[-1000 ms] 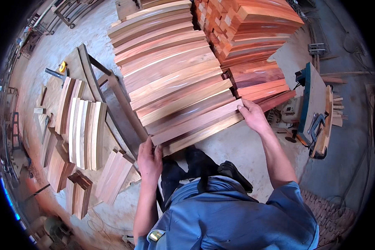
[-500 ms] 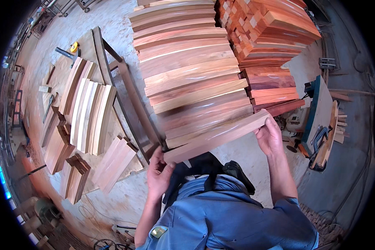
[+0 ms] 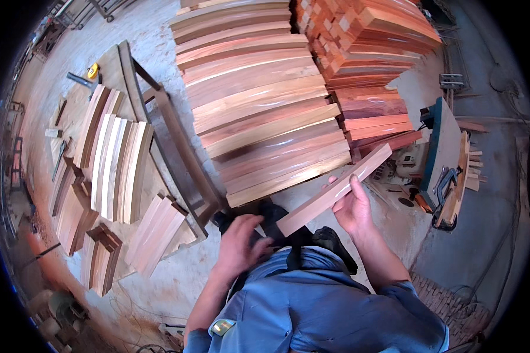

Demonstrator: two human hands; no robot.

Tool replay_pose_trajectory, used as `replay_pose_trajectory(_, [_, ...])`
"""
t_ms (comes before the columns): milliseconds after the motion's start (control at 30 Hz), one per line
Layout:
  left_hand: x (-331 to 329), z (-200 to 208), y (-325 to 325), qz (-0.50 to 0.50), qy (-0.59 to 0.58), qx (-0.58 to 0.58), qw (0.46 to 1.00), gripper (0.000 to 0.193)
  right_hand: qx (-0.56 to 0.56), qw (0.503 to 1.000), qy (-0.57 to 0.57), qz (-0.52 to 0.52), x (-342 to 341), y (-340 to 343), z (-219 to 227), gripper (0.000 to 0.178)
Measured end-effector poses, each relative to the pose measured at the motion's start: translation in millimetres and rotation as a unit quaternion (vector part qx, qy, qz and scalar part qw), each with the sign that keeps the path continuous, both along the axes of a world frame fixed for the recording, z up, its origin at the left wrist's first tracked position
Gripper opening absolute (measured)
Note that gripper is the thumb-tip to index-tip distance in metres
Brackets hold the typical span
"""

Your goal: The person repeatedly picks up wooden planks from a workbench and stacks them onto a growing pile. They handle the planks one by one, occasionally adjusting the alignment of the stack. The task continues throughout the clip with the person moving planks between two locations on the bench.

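A smooth, slightly curved wooden piece (image 3: 310,207) slants up to the right in front of my body. My right hand (image 3: 354,209) is closed around its middle, thumb on the near side and fingertips showing beyond the far edge. Close to its lower left end, my left hand (image 3: 241,242) holds nothing, its fingers bent but apart. Just beyond my hands lies a long stack of similar curved wooden pieces (image 3: 265,123), set side by side in rows.
At left, a worktable (image 3: 115,67) bears curved pieces (image 3: 119,167), more wooden pieces (image 3: 155,232) and a yellow tape measure (image 3: 93,70). Reddish wood (image 3: 388,41) is piled at the far right. A green-edged bench (image 3: 441,153) with a clamp (image 3: 447,185) stands at right.
My left hand has let go of the wooden piece and moved slightly right. My right hand has shifted its grip from the end to the middle, and the piece tilts more steeply.
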State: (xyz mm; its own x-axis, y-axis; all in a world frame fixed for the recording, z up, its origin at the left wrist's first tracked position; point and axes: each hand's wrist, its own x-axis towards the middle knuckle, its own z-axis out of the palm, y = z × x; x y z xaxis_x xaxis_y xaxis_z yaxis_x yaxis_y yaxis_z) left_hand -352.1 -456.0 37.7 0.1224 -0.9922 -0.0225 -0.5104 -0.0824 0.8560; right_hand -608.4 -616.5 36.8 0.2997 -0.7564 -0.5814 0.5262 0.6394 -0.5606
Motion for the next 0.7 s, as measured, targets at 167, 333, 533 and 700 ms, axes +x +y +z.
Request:
replay_pose_trajectory(167, [23,-34,-11,0.245,0.016,0.014,0.969,0.038,-0.018,0.996,0.073,-0.047,-21,-23,0,0.032])
replay_pose_trajectory(333, [37,-68,-22,0.258,0.227,0.117,0.932,0.043,-0.045,0.986,0.152,-0.051,-39,-54,-14,0.031])
replay_pose_trajectory(533, [38,-60,-32,0.207,0.067,0.116,0.969,0.035,-0.121,0.955,0.271,-0.014,-43,-77,-27,0.051])
replay_pose_trajectory(700, [39,-38,-44,0.178,0.034,0.129,0.975,0.03,-0.124,0.947,0.294,-0.024,-19,-84,-27,0.045])
